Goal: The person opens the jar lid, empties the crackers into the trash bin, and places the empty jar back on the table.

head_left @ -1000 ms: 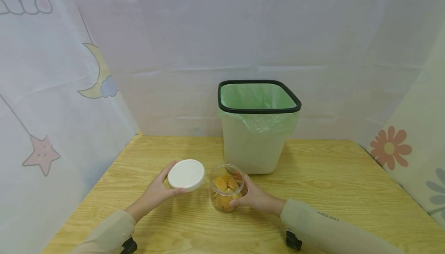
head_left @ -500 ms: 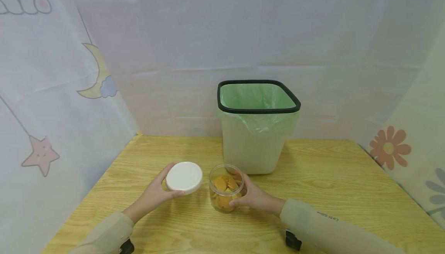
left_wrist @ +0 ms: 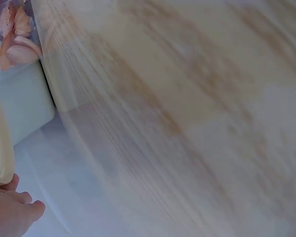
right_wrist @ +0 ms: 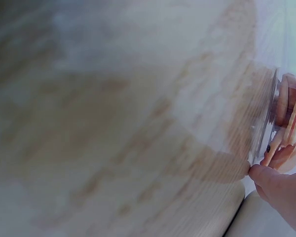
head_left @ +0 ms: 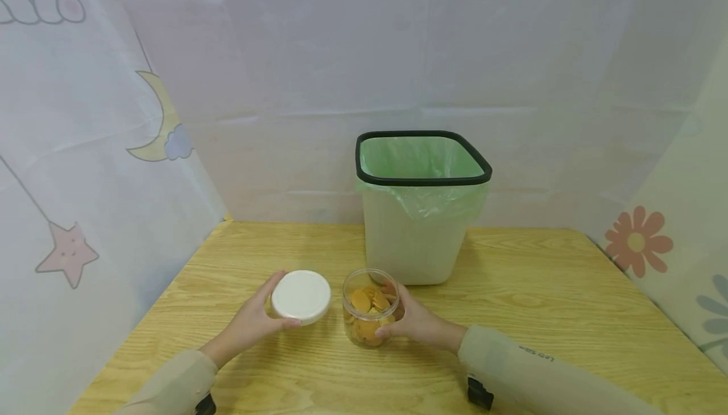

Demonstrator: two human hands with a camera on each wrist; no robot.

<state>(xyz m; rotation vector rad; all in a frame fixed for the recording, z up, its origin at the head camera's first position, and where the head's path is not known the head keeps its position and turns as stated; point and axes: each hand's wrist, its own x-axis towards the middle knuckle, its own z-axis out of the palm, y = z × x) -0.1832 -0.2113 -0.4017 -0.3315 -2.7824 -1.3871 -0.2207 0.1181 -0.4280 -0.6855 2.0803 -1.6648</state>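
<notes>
A round white lid (head_left: 301, 297) is in my left hand (head_left: 254, 322), thumb at its near edge and fingers at the far side. In the left wrist view, part of the lid (left_wrist: 1, 148) and some fingertips (left_wrist: 27, 200) show at the left edge. Just to the right stands a clear round jar (head_left: 371, 333), upright and uncovered, with several orange-brown cookies (head_left: 364, 301) inside. My right hand (head_left: 418, 320) grips the jar from its right side. The right wrist view shows the thumb (right_wrist: 274, 180) against the jar wall, with cookies (right_wrist: 291, 118) behind it.
A white trash bin (head_left: 418, 232) with a black rim and a green bag liner (head_left: 426, 156) stands on the wooden table (head_left: 529, 288) behind the jar. Printed cloth (head_left: 307, 86) hangs along the back and sides.
My left hand has lowered the lid toward the table and slightly left, a little away from the jar. The right hand and the jar stay where they were.
</notes>
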